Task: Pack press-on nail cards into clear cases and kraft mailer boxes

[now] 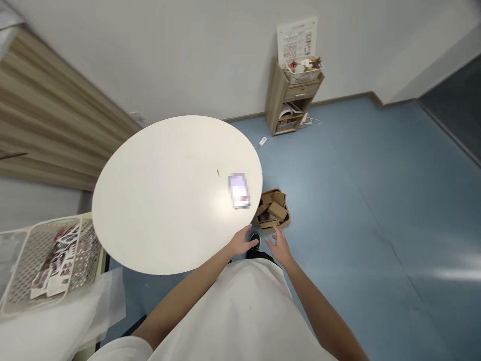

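Note:
My left hand (242,241) is open near the front right edge of the round white table (169,195), its fingers apart and nothing in them. To its right, over the floor, my right hand (278,245) is open too, holding nothing. Just beyond my hands, a cardboard box (287,220) full of brown cardboard pieces (277,210) stands on the floor beside the table. A blurred-out phone-like object (239,191) with a bright face lies near the table's right edge. Left of it is a small dark item (218,172), too small to make out.
Against the wall stands a wooden cabinet (277,98) with a white basket (305,75) on top. A white power strip (263,141) lies on the floor. White plastic baskets (22,271) are at the left, near a striped curtain (48,105). My shoe (256,239) shows between my hands.

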`<action>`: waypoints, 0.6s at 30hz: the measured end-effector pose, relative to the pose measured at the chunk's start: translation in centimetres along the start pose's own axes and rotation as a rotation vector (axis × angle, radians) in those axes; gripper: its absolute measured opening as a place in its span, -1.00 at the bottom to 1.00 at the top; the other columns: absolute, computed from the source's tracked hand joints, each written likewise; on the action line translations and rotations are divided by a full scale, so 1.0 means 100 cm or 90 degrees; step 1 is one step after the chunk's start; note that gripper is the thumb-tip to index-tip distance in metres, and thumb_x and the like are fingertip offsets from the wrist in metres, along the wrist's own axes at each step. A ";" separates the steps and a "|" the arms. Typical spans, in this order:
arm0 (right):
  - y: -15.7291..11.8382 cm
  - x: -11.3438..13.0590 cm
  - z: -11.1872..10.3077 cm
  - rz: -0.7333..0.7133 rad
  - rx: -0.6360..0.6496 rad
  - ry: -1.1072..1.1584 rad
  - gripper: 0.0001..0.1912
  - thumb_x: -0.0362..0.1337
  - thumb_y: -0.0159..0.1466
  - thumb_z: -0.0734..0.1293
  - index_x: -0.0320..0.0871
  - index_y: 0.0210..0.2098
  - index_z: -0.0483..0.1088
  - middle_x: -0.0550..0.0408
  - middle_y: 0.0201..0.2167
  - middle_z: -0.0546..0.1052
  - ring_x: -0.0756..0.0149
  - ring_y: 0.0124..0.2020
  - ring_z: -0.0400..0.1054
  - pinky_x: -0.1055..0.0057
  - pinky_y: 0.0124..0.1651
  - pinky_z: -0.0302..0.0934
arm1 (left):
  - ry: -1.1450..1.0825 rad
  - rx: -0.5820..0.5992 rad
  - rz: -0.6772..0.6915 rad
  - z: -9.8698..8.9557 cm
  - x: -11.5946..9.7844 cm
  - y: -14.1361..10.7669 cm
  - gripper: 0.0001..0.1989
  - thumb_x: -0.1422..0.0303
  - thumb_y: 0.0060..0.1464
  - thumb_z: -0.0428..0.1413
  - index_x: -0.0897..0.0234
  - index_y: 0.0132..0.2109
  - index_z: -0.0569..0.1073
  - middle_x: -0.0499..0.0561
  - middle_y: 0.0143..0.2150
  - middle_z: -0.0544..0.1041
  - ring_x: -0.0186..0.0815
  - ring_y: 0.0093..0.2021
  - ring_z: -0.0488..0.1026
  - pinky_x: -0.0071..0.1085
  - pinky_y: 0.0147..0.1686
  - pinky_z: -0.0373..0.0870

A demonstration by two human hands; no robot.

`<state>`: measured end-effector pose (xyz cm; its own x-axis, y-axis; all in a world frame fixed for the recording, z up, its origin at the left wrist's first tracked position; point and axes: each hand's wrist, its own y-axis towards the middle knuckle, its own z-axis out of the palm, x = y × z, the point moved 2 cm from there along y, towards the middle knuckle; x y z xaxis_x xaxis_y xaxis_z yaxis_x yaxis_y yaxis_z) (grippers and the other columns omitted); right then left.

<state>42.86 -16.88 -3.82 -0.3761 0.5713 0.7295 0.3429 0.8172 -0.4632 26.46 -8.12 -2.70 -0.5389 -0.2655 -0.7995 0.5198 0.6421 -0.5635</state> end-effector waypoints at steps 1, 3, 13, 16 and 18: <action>0.001 0.006 0.005 -0.012 0.023 0.004 -0.36 -0.13 0.14 0.17 -0.10 0.18 -0.05 -0.08 0.19 0.04 0.21 -0.04 0.27 0.29 -0.11 0.23 | -0.026 -0.007 -0.005 -0.005 0.006 -0.007 -0.27 0.13 -0.17 0.16 0.28 0.15 0.17 0.22 0.13 0.28 -0.08 0.08 0.27 -0.21 0.00 0.25; 0.005 0.023 0.015 -0.039 0.060 -0.011 -0.38 -0.15 0.14 0.17 -0.11 0.17 -0.01 -0.10 0.13 0.14 0.26 -0.18 0.34 0.30 -0.16 0.24 | -0.064 -0.029 -0.011 -0.018 0.017 -0.021 -0.33 0.14 -0.13 0.14 0.32 0.12 0.21 0.24 0.05 0.35 -0.13 0.00 0.36 -0.22 -0.05 0.30; 0.089 0.156 0.060 -0.135 -0.011 -0.309 -0.36 -0.02 0.17 0.15 -0.13 0.17 -0.01 -0.06 -0.33 0.47 0.12 -0.25 0.34 0.28 -0.26 0.15 | -0.119 -0.251 -0.020 -0.115 0.084 -0.098 -0.54 0.17 -0.04 0.05 0.31 0.00 0.31 0.14 -0.10 0.44 -0.30 -0.20 0.43 -0.33 -0.17 0.36; 0.102 0.167 0.067 -0.085 -0.009 -0.351 -0.38 0.02 0.15 0.16 -0.15 0.12 0.07 -0.14 -0.23 0.45 0.08 -0.20 0.32 0.23 -0.23 0.13 | -0.125 -0.271 -0.045 -0.139 0.105 -0.120 -0.55 0.16 -0.04 0.04 0.28 -0.01 0.32 0.11 -0.11 0.44 -0.31 -0.22 0.43 -0.34 -0.19 0.37; 0.097 0.169 0.071 -0.068 -0.038 -0.370 -0.37 0.03 0.16 0.14 -0.17 0.13 0.04 -0.16 -0.24 0.45 0.08 -0.22 0.33 0.23 -0.24 0.13 | -0.129 -0.278 -0.054 -0.152 0.116 -0.133 -0.56 0.18 -0.04 0.03 0.27 -0.01 0.32 0.09 -0.11 0.45 -0.31 -0.22 0.43 -0.36 -0.20 0.38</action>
<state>33.69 1.29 0.41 -0.8153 0.4477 0.3672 0.3189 0.8765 -0.3606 3.21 -8.75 -1.33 -0.4054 -0.4366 -0.8031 0.1288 0.8425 -0.5231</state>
